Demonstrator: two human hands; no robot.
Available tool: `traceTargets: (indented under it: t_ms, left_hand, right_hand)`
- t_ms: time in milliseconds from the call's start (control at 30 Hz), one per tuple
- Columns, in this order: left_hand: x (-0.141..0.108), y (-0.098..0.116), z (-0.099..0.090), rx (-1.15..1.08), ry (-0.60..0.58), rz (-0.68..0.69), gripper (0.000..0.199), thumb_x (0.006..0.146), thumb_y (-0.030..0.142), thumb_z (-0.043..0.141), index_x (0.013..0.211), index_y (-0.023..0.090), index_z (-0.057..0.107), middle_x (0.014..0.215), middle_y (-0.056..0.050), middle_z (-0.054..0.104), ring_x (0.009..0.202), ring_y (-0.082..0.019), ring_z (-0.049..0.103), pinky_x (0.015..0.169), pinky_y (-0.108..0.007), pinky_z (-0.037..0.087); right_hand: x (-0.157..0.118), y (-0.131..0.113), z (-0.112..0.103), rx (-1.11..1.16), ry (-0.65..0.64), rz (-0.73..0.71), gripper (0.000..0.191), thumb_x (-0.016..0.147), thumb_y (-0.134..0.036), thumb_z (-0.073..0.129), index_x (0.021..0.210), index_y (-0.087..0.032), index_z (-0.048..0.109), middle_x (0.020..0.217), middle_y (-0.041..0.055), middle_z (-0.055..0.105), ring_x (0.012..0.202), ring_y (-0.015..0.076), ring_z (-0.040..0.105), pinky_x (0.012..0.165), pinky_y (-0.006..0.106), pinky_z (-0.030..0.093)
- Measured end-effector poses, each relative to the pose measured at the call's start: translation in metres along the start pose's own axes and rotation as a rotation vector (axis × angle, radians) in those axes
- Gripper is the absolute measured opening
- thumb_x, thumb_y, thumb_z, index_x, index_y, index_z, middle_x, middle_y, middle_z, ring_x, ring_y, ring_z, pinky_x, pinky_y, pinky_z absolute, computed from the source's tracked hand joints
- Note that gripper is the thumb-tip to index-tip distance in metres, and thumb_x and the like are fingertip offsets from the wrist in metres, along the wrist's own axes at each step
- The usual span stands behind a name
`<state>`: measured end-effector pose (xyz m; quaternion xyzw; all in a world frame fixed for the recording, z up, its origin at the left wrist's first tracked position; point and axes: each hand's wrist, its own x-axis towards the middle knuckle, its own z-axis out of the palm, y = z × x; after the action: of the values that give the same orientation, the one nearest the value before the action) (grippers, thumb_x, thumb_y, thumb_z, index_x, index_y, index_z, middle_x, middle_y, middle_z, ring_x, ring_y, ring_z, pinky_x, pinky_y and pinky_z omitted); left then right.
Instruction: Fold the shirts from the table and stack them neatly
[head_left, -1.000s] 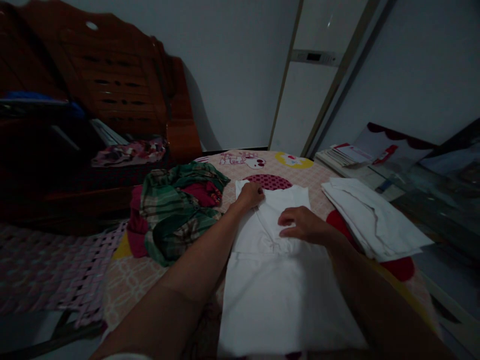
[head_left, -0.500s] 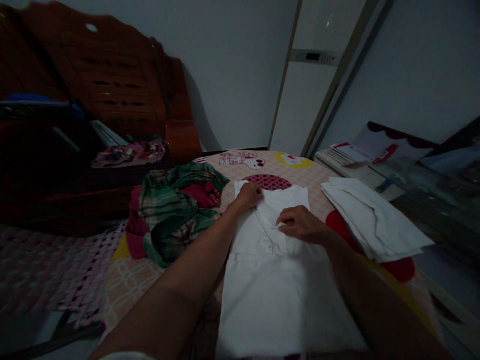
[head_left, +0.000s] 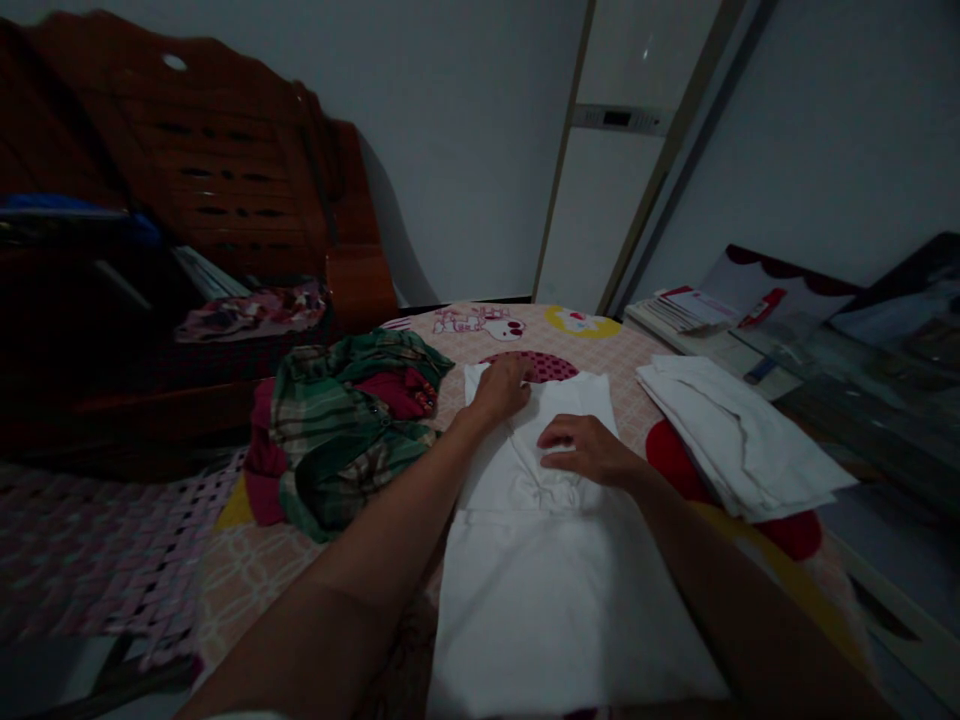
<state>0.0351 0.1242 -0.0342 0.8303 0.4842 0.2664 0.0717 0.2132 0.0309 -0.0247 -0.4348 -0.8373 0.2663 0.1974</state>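
A white garment (head_left: pixel 555 600) lies lengthwise on the table in front of me, its upper part folded narrower and its middle wrinkled. My left hand (head_left: pixel 504 388) rests near its far left edge, fingers stretched forward over the cloth. Lower and to the right, my right hand (head_left: pixel 591 448) hovers at or just over the wrinkled part, with thumb and fingers apart and nothing seen between them. Whether its fingertips touch the fabric I cannot tell.
Left on the patterned tablecloth (head_left: pixel 510 345) sits a rumpled green plaid garment (head_left: pixel 337 420) with pink fabric. Folded white clothes (head_left: pixel 739 430) lie on the right. Beyond are a wooden bench (head_left: pixel 232 170), a woven pink seat (head_left: pixel 97 560) and a glass-topped cabinet (head_left: pixel 847 390).
My right hand has let go of a pinch of white cloth, its fingers now parted. My left hand's fingers have straightened from a curl. The view has shifted slightly.
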Motion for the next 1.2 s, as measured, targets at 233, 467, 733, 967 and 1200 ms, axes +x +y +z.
traceTargets:
  t_ms: [233, 467, 733, 967, 1200]
  left_hand:
    - [-0.006, -0.003, 0.038, -0.193, -0.245, 0.316, 0.038, 0.097, 0.021, 0.044, 0.13, 0.01, 0.058, 0.141, -0.016, 0.055, 0.133, -0.02, 0.049, 0.114, -0.033, 0.035]
    - [-0.004, -0.019, 0.042, -0.186, -0.258, 0.389, 0.038, 0.102, 0.031, 0.039, 0.13, 0.017, 0.059, 0.143, -0.01, 0.056, 0.135, -0.017, 0.048, 0.115, -0.031, 0.035]
    - [-0.003, -0.015, 0.036, -0.274, -0.274, 0.352, 0.041, 0.1, 0.037, 0.039, 0.126, 0.017, 0.063, 0.14, -0.011, 0.058, 0.129, -0.021, 0.053, 0.112, -0.034, 0.039]
    - [0.002, -0.017, 0.015, -0.474, -0.289, 0.234, 0.04, 0.087, 0.031, 0.058, 0.122, 0.014, 0.066, 0.126, -0.011, 0.067, 0.113, -0.023, 0.063, 0.099, -0.034, 0.048]
    - [0.01, -0.02, -0.014, -0.606, -0.111, 0.152, 0.025, 0.078, 0.023, 0.063, 0.098, 0.012, 0.073, 0.098, -0.007, 0.075, 0.089, -0.018, 0.067, 0.082, -0.028, 0.052]
  right_hand:
    - [0.001, 0.013, 0.015, -0.282, -0.067, -0.186, 0.057, 0.085, -0.041, 0.069, 0.134, -0.015, 0.057, 0.132, 0.0184, 0.056, 0.124, 0.0311, 0.051, 0.107, 0.05, 0.04]
    - [0.001, 0.017, 0.019, -0.39, -0.112, -0.17, 0.067, 0.089, -0.054, 0.059, 0.142, -0.015, 0.049, 0.133, 0.0189, 0.054, 0.125, 0.0331, 0.048, 0.108, 0.053, 0.038]
    - [0.001, 0.023, 0.028, -0.433, -0.106, -0.17, 0.073, 0.092, -0.06, 0.049, 0.149, -0.016, 0.041, 0.153, 0.0198, 0.038, 0.144, 0.035, 0.03, 0.117, 0.056, 0.025]
    - [-0.003, 0.023, 0.014, -0.175, -0.098, -0.127, 0.059, 0.096, -0.054, 0.047, 0.144, -0.019, 0.05, 0.154, 0.0145, 0.04, 0.144, 0.0291, 0.034, 0.119, 0.05, 0.027]
    - [-0.007, 0.013, -0.023, 0.174, 0.123, -0.052, 0.035, 0.092, -0.039, 0.058, 0.119, -0.02, 0.07, 0.124, 0.009, 0.069, 0.118, 0.0239, 0.062, 0.102, 0.038, 0.047]
